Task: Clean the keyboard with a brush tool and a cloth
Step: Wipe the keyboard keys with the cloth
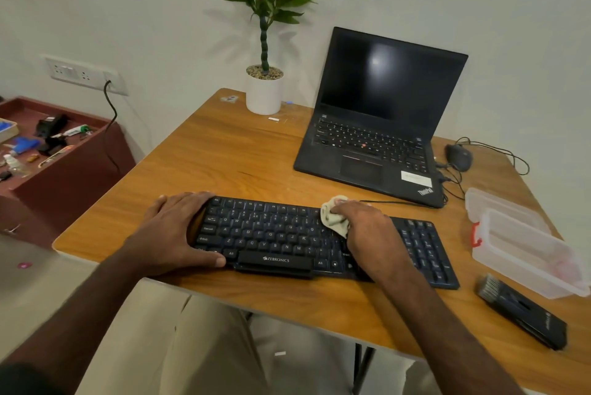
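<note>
right hand [367, 228] presses cloth [334, 215] on keyboard [271, 231] (left hand [179, 231] steadies).

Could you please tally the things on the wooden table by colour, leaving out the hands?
Black: 4 - keyboard, laptop, mouse, brush tool
White or pale: 2 - plant pot, cloth
Clear: 1 - plastic box
Total: 7
</note>
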Available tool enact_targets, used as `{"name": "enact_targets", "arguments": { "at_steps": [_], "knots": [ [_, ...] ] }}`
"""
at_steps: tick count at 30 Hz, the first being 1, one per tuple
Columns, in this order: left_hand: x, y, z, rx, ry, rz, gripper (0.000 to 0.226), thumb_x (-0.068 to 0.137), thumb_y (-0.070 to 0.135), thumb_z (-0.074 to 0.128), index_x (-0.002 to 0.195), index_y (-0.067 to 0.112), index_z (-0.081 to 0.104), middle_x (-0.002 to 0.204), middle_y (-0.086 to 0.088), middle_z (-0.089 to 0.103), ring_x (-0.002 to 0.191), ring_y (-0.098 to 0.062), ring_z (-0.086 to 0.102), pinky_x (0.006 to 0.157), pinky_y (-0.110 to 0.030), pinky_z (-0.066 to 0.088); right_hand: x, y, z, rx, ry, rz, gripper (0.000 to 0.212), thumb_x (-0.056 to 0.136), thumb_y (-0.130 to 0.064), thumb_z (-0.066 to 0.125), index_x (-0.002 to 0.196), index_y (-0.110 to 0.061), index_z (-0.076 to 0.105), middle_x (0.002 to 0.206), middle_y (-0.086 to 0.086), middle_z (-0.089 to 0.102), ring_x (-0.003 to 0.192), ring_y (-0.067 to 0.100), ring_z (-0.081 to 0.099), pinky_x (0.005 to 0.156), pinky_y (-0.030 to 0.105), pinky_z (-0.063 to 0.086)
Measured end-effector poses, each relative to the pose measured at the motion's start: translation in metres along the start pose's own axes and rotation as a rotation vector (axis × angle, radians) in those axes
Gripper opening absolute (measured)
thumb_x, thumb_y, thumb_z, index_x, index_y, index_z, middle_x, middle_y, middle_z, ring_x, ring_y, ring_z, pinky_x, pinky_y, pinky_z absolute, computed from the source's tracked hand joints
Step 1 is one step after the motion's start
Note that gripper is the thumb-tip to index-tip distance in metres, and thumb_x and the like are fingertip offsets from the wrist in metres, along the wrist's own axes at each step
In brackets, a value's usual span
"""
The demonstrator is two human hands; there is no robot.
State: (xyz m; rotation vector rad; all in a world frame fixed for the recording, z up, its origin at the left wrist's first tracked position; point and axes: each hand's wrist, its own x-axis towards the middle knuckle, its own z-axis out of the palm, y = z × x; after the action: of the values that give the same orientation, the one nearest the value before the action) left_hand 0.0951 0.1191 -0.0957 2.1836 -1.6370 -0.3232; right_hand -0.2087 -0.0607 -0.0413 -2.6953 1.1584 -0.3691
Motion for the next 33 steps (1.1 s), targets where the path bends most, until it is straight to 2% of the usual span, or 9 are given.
{"name": "enact_targets", "arguments": {
  "at_steps": [4, 8, 13, 18, 21, 24, 27, 31, 33],
  "knots": [
    [0.001, -0.001, 0.001, 0.014, -0.013, -0.009, 0.131, 0.045, 0.102, 0.052, 0.154, 0.039, 0.018, 0.158, 0.008, 0.031, 0.146, -0.011, 0.021, 0.123, -0.045, 0.0, -0.003, 0.033, -0.018, 0.022, 0.092, 0.226, 0.04, 0.094, -0.003, 0.054, 0.128, -0.02, 0.065, 0.12, 0.007, 0.07, 0.104, 0.022, 0.062, 0.092, 0.038, 0.051],
    [0.003, -0.002, 0.001, 0.023, -0.02, -0.01, 0.132, 0.045, 0.102, 0.052, 0.155, 0.036, 0.019, 0.158, 0.007, 0.031, 0.146, -0.012, 0.021, 0.124, -0.047, 0.001, 0.0, 0.015, -0.008, 0.167, 0.333, 0.166, 0.041, 0.095, -0.003, 0.049, 0.132, -0.016, 0.061, 0.138, 0.006, 0.061, 0.131, 0.021, 0.053, 0.116, 0.033, 0.034],
    [0.002, -0.002, -0.001, 0.027, -0.037, -0.02, 0.132, 0.045, 0.102, 0.053, 0.155, 0.037, 0.018, 0.157, 0.008, 0.031, 0.145, -0.011, 0.022, 0.124, -0.049, 0.003, -0.007, -0.011, 0.02, 0.106, 0.057, -0.024, 0.048, 0.097, -0.001, 0.049, 0.14, -0.022, 0.056, 0.151, -0.001, 0.049, 0.145, 0.012, 0.034, 0.121, 0.027, 0.008],
    [0.002, 0.003, -0.004, 0.014, -0.085, -0.051, 0.126, 0.041, 0.105, 0.048, 0.147, 0.048, 0.009, 0.159, 0.007, 0.028, 0.146, -0.013, 0.02, 0.123, -0.05, 0.001, -0.018, 0.043, -0.013, 0.136, 0.124, 0.19, 0.038, 0.096, -0.005, 0.052, 0.129, -0.021, 0.064, 0.128, 0.004, 0.066, 0.113, 0.018, 0.056, 0.095, 0.03, 0.045],
    [0.007, 0.024, -0.006, 0.098, -0.134, -0.113, 0.141, 0.035, 0.11, 0.034, 0.154, 0.04, 0.005, 0.166, 0.005, 0.01, 0.151, -0.019, 0.007, 0.121, -0.058, -0.007, -0.024, 0.08, -0.034, 0.436, 0.332, 0.384, 0.032, 0.101, -0.012, 0.052, 0.128, -0.023, 0.065, 0.111, -0.004, 0.067, 0.091, 0.003, 0.057, 0.07, 0.02, 0.043],
    [0.015, 0.073, 0.004, 0.261, -0.055, -0.066, 0.151, 0.035, 0.112, 0.028, 0.159, 0.03, 0.0, 0.168, 0.001, -0.002, 0.153, -0.022, -0.005, 0.115, -0.063, -0.018, -0.025, 0.095, -0.045, 0.811, 0.634, 0.58, 0.031, 0.101, -0.017, 0.053, 0.126, -0.029, 0.066, 0.11, -0.005, 0.069, 0.098, 0.011, 0.063, 0.082, 0.038, 0.056],
    [0.033, 0.136, 0.028, 0.313, -0.104, 0.149, 0.149, 0.044, 0.111, 0.031, 0.16, 0.024, -0.004, 0.167, 0.001, -0.01, 0.153, -0.019, -0.011, 0.114, -0.066, -0.018, -0.025, 0.081, -0.045, 0.678, 0.755, 0.462, 0.038, 0.099, -0.013, 0.055, 0.134, -0.026, 0.061, 0.116, -0.001, 0.069, 0.097, 0.012, 0.065, 0.076, 0.024, 0.057],
    [0.062, 0.192, 0.059, 0.318, -0.235, 0.254, 0.145, 0.049, 0.106, 0.04, 0.16, 0.022, -0.003, 0.168, 0.004, -0.002, 0.154, -0.014, -0.001, 0.116, -0.066, -0.012, -0.018, 0.044, -0.019, 0.264, 0.341, 0.132, 0.047, 0.093, -0.001, 0.053, 0.135, -0.021, 0.06, 0.142, 0.0, 0.058, 0.132, 0.015, 0.05, 0.114, 0.03, 0.038],
    [0.069, 0.199, 0.066, 0.302, -0.243, 0.246, 0.146, 0.047, 0.104, 0.045, 0.159, 0.019, 0.005, 0.167, 0.004, 0.007, 0.153, -0.015, 0.007, 0.118, -0.067, -0.004, -0.018, 0.029, -0.007, 0.109, 0.094, 0.087, 0.046, 0.096, -0.007, 0.049, 0.139, -0.023, 0.057, 0.147, -0.003, 0.053, 0.137, 0.014, 0.043, 0.117, 0.028, 0.026]
  ]
}}
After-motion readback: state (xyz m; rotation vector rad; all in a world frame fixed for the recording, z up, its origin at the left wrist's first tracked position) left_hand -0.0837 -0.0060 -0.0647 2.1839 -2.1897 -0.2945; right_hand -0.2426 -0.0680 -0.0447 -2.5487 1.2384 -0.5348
